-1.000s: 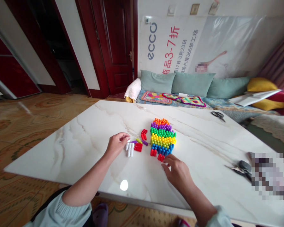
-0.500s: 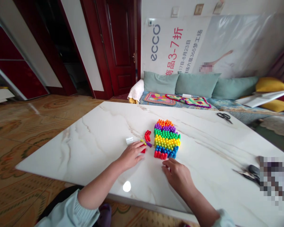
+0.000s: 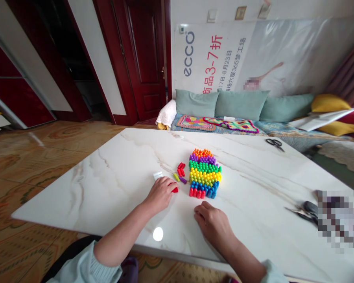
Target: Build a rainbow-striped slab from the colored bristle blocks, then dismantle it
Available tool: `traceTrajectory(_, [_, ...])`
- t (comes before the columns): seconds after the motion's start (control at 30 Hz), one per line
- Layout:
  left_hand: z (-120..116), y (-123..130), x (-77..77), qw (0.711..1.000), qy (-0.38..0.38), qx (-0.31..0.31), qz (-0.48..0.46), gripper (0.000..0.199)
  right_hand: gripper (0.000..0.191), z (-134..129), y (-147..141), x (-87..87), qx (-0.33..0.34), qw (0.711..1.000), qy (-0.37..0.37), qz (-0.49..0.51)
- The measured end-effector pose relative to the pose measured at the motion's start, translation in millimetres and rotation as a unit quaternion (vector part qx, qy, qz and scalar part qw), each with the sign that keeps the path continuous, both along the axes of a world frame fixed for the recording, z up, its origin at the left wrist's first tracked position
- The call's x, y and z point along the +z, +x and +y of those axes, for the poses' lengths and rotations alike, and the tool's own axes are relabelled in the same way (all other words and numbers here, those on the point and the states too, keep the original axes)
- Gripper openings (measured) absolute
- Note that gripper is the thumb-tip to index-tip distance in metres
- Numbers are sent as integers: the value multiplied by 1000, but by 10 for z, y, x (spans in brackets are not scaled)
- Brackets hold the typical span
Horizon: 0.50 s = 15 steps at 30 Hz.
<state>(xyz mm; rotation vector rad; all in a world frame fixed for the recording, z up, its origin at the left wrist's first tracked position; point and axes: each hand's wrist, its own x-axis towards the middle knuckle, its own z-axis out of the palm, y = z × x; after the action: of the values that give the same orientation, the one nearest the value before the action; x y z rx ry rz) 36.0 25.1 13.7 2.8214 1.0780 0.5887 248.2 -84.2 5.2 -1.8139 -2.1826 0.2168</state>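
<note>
A block of bright capsule-shaped beads (image 3: 205,175) stands in coloured rows on the white marbled table (image 3: 112,188): orange, purple, green, yellow, blue and a part row of red nearest me. My left hand (image 3: 161,193) is left of it, fingers closed over a red piece (image 3: 175,190) that pokes out by the fingertips; the rest is hidden. Just in front of the block rests my right hand (image 3: 214,221), its fingers curled in a pinch whose content is hidden. Between hand and block lie a yellow-green bead (image 3: 176,177), a purple bead (image 3: 183,180) and several red beads (image 3: 181,169). White beads (image 3: 158,175) lie behind my left hand.
Black-handled scissors (image 3: 275,144) lie at the far right corner. Pliers-like cutters with dark handles (image 3: 305,212) lie at the right, beside a blurred-out patch. A sofa with green cushions (image 3: 242,104) stands beyond the table.
The view has shifted slightly. My left hand has drawn its fingers together over the red piece and off the yellow-green bead. My right hand has pulled back a little from the red row.
</note>
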Motion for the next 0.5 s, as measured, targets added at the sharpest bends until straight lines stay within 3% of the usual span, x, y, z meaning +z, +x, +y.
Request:
traceTrajectory(0.17, [120, 12, 99, 999, -14, 45, -24, 16, 14, 13, -9, 9, -3, 1000, -11, -6])
traceTrajectory(0.33, [500, 357, 173, 982, -105, 157, -26, 23, 12, 37, -37, 25, -7, 999, -34, -10])
traceTrajectory(0.5, [886, 712, 140, 956, -140, 259, -1, 37, 10, 63, -32, 49, -5, 998, -55, -6])
